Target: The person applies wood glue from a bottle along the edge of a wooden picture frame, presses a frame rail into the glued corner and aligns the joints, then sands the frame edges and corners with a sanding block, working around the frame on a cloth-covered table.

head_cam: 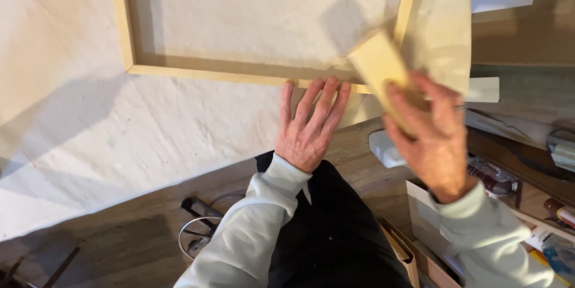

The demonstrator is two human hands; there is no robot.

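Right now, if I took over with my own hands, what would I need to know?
Left hand: open, lying flat on the white sheet, fingertips at the bottom rail of the wooden frame.
Right hand: gripping a pale wooden block, raised and blurred near the frame's lower right corner.
Done: the frame lies on the sheet, on the wooden table.
Left: I cannot tell whether that corner is seated; check it first.

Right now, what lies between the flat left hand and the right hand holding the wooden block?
In the head view, only pale canvas cloth and a short piece of the wooden frame lie between the left hand and the right hand, which grips the wooden block.
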